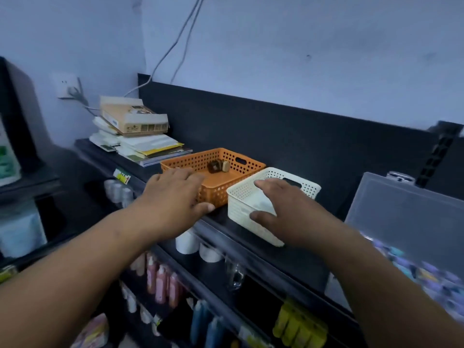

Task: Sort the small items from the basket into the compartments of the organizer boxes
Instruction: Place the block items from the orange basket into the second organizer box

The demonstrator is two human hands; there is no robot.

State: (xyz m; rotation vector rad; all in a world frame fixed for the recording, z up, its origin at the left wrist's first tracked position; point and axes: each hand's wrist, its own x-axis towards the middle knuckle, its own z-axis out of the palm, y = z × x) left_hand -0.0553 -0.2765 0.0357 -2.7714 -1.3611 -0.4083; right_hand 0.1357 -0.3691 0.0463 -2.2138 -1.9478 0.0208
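Dim room, pale wall (301, 46), black shelving (276, 257).

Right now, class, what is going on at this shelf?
A person reaches with both hands onto a black shelf. The left hand lies over the near corner of an orange perforated plastic basket holding a few small brown items; the right hand reaches over a white perforated plastic basket beside it. A firm grip is unclear. A clear plastic organizer box stands open.
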